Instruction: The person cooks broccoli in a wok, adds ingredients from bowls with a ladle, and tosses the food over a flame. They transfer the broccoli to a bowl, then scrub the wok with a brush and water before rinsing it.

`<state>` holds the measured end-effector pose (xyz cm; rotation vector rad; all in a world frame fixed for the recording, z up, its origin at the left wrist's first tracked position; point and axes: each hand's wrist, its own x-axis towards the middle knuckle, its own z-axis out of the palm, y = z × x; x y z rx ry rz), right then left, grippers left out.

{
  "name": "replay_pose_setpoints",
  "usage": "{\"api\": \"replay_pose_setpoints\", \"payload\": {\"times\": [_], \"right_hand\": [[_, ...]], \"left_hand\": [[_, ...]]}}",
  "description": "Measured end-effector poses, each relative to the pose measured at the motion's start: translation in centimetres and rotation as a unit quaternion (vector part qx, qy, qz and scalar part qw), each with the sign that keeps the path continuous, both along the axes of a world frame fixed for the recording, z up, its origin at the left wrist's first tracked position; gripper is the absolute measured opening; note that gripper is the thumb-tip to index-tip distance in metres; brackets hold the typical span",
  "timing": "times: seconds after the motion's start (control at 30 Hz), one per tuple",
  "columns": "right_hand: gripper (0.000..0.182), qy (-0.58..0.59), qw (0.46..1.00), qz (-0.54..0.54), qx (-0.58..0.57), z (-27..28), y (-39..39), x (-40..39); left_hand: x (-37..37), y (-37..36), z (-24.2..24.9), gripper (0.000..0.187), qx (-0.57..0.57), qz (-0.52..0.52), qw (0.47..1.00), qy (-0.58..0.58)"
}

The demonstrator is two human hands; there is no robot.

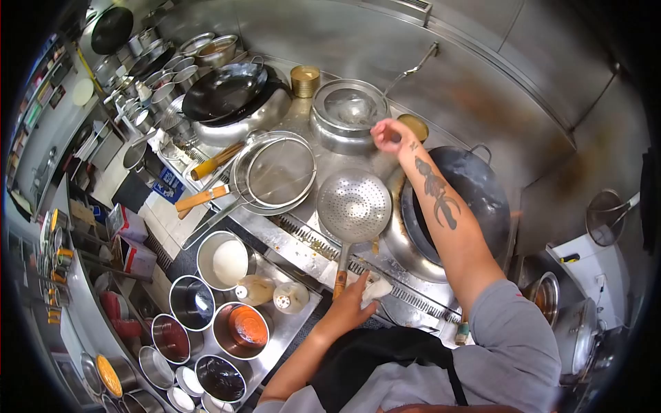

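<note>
My left hand [353,303] is closed on a white cloth [376,288] at the front edge of the stove, close beside the wooden handle [340,281] of a perforated strainer [354,206]. Near the right rim of a round metal pot [349,113], my right hand [390,135] is raised with its fingers curled; anything inside them is hidden. A dark wok [471,186] sits on the burner below my right forearm, which covers part of it.
Wire strainers [281,171] lie left of the perforated one. Another black wok [226,89] and a gold can [305,81] stand farther back. Sauce pots [241,330] and two squeeze bottles [290,297] stand at the front left. A tap [413,67] juts from the wall.
</note>
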<state>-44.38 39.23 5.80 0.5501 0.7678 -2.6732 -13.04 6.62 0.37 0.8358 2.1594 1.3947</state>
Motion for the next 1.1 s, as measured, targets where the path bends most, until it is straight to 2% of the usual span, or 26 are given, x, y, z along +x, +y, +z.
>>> {"api": "replay_pose_setpoints", "payload": {"times": [0.03,0.1,0.13,0.23,0.3,0.37,0.47,0.5,0.57,0.6,0.67,0.7,0.8,0.83,0.9,0.97,1.03,1.1], "right_hand": [[0.005,0.066,0.994,-0.043,-0.074,1.4,-1.1,0.4],[0.008,0.073,0.991,0.014,-0.115,2.3,-1.5,-2.2],[0.008,0.071,0.991,0.02,-0.116,2.5,-1.8,-3.6],[0.008,0.069,0.995,0.003,-0.071,3.4,-3.7,-6.4],[0.007,0.071,0.997,-0.034,0.009,5.3,-5.1,-7.3],[0.007,0.059,0.998,-0.021,0.02,5.6,-5.5,-9.4],[0.013,-0.012,0.988,0.028,0.151,5.9,-6.4,-11.5],[0.013,-0.013,0.988,0.029,0.15,6.0,-6.7,-11.5],[0.01,0.011,0.946,0.035,0.321,6.3,-7.0,-11.0],[0.01,0.009,0.946,0.033,0.321,6.2,-7.0,-10.6],[0.006,0.039,0.804,0.004,0.593,6.1,-6.6,-9.4],[0.006,0.039,0.804,0.0,0.593,6.0,-6.4,-8.3],[0.011,0.136,0.728,-0.088,0.666,4.6,-4.9,-4.9],[0.011,0.134,0.727,-0.093,0.667,4.1,-4.0,-4.1],[0.01,0.119,0.674,-0.069,0.726,3.1,-2.3,-2.5],[0.011,0.109,0.677,-0.076,0.724,1.1,-1.0,-1.4],[0.013,0.063,0.63,-0.032,0.773,-0.2,0.1,-0.4],[0.016,0.045,0.626,-0.023,0.778,-0.5,-0.3,1.5]], "left_hand": [[0.1,-1.2,1.1,0.073,0.001,0.005,1.0,-0.001],[0.3,-3.6,2.3,0.066,0.06,0.005,0.989,-0.133],[0.5,-4.7,3.1,0.066,0.06,0.011,0.989,-0.133],[1.0,-7.5,4.9,0.062,0.05,0.03,0.981,-0.183],[1.5,-8.8,5.2,0.062,0.043,0.031,0.975,-0.217],[2.2,-9.5,5.0,0.063,0.044,0.043,0.969,-0.24],[2.6,-10.0,4.3,0.062,0.053,0.055,0.965,-0.249],[2.7,-10.1,4.2,0.062,0.06,0.058,0.968,-0.236],[2.6,-10.0,4.3,0.061,0.059,0.06,0.969,-0.231],[2.6,-9.9,4.3,0.06,0.059,0.061,0.971,-0.225],[2.4,-9.7,4.3,0.06,0.062,0.052,0.973,-0.215],[2.3,-9.6,4.3,0.059,0.067,0.047,0.975,-0.204],[1.9,-8.9,5.4,0.059,0.044,0.039,0.981,-0.184],[1.9,-8.7,5.5,0.059,0.044,0.033,0.982,-0.183],[1.9,-8.2,5.6,0.059,0.04,0.028,0.984,-0.171],[1.8,-7.7,6.0,0.058,0.034,0.017,0.986,-0.164],[1.8,-7.3,6.5,0.058,0.028,0.007,0.987,-0.156],[1.8,-7.0,7.0,0.058,0.015,-0.005,0.982,-0.19]]}}
